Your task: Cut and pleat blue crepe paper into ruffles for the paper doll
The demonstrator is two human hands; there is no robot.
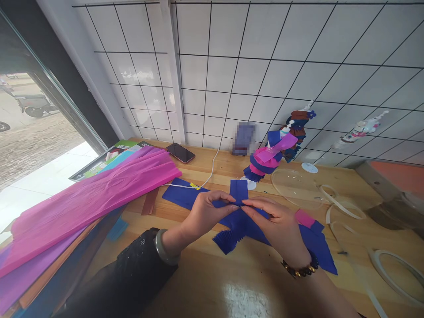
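In the middle of the head view, my left hand (212,210) and my right hand (276,221) meet fingertip to fingertip. Each pinches a dark blue crepe paper strip (239,190) between thumb and forefinger. The lower end of the strip fans out in small pleats (228,240); its upper end lies flat and straight beyond my fingers. Under it, a longer blue paper piece (318,249) stretches across the table, partly covered by my hands. A small pink paper piece (304,218) lies beside my right hand.
Pink crepe paper (99,198) tops a stack of coloured sheets at left. A phone (180,152) and white cable (213,168) lie behind. Ruffled paper dolls (266,154) stand near the tiled wall. Clear discs (294,187) and white strip coils (397,265) are at right.
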